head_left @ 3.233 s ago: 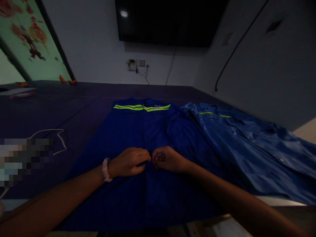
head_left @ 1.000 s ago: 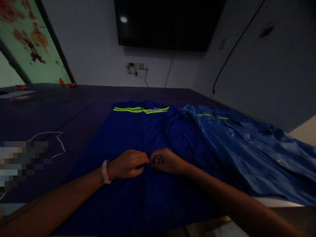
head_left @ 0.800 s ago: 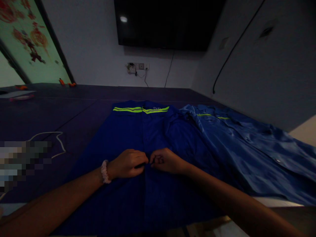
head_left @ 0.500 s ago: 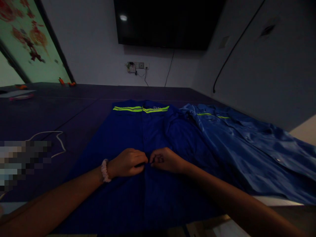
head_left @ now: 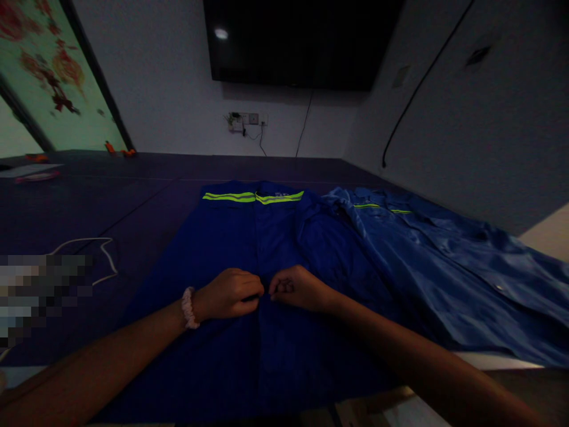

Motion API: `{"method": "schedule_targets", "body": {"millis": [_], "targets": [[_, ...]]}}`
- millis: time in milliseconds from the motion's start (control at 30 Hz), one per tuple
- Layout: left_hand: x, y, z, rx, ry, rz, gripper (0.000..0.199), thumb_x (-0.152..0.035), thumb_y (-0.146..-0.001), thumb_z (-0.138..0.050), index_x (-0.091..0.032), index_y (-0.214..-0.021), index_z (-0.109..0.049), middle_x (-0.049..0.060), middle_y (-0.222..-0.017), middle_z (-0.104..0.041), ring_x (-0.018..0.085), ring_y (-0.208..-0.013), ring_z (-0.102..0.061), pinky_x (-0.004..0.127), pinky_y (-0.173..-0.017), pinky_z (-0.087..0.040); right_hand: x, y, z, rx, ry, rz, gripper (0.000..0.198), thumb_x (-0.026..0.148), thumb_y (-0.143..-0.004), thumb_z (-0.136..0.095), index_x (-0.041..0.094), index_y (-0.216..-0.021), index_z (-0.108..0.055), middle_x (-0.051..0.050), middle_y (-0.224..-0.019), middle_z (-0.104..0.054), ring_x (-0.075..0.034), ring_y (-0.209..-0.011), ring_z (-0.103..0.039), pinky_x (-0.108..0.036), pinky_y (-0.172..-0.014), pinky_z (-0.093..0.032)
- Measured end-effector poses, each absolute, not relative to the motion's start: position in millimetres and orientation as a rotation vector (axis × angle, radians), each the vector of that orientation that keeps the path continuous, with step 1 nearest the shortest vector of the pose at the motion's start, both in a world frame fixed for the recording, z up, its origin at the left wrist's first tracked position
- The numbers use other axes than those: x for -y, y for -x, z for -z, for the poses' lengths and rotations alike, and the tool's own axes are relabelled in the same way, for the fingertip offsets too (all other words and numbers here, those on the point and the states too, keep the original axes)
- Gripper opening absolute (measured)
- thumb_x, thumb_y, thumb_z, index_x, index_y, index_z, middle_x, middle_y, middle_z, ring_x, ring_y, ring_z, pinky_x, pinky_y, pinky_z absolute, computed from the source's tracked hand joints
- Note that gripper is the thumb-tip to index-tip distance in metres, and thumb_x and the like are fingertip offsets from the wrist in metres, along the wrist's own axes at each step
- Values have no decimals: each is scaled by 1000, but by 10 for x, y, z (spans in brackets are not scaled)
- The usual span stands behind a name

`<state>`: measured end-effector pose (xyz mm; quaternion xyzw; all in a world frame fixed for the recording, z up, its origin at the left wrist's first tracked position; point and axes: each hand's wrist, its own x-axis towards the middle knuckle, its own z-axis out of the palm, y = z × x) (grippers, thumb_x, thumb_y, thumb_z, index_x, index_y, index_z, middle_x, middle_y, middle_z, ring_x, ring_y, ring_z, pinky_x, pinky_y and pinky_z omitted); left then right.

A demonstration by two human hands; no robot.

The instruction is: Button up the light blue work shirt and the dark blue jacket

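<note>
A dark blue work jacket (head_left: 222, 237) with yellow-green reflective stripes across the chest lies spread out, front side up. Its front placket runs down the middle, toward me. My left hand (head_left: 233, 293), with a pale scrunchie (head_left: 190, 308) round the wrist, is closed in a pinch at the placket's edge. Facing it from the other side, my right hand (head_left: 300, 289) has its fingers curled and pinched on the same front edge. The two sets of fingertips nearly meet. Too dark and small to make out is any button between them.
On the right lies another blue garment (head_left: 427, 267) with thin yellow-green stripes. A white cable (head_left: 109, 255) loops on the dark purple surface (head_left: 146, 201) at left, near a pixelated patch. A wall-mounted screen (head_left: 302, 41) hangs beyond, above wall sockets (head_left: 249, 118).
Both hands keep their pinch at the same place on the placket. The view has shifted very slightly.
</note>
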<state>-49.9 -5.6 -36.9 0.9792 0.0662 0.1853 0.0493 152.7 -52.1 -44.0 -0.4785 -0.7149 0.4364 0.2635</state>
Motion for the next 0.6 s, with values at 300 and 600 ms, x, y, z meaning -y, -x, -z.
{"method": "schedule_targets", "body": {"millis": [300,600], "targets": [[58,495,366,-206,-2971,-574,8,-13,-78,-48,-15,-78,-56,0,-69,-60,10,-62,-54,22,-59,-37,514,-1527,440,1928,1310,-1164,7,16,-65,-64,14,-72,-61,6,-52,-49,-5,-46,-42,-16,-43,-30],[64,491,365,-219,-2980,-582,10,-13,-79,-46,-16,-77,-55,0,-68,-59,10,-61,-53,22,-58,-38,504,-1537,467,1983,1278,-1124,8,18,-67,-64,14,-72,-60,6,-52,-49,-5,-46,-42,-16,-44,-31]]}}
